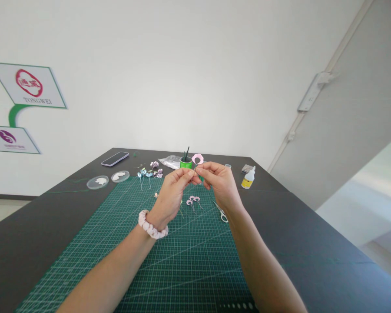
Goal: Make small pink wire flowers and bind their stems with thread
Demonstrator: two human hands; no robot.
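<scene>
Above the gridded cutting mat, left hand and right hand, closed in fingertip pinches, hold a pink flower from below, presumably sparing its shape.

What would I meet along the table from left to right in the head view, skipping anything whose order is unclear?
Left dish, right dish, blue flowers, left hand, pink flower, right hand, yellow-labelled bottle.
</scene>
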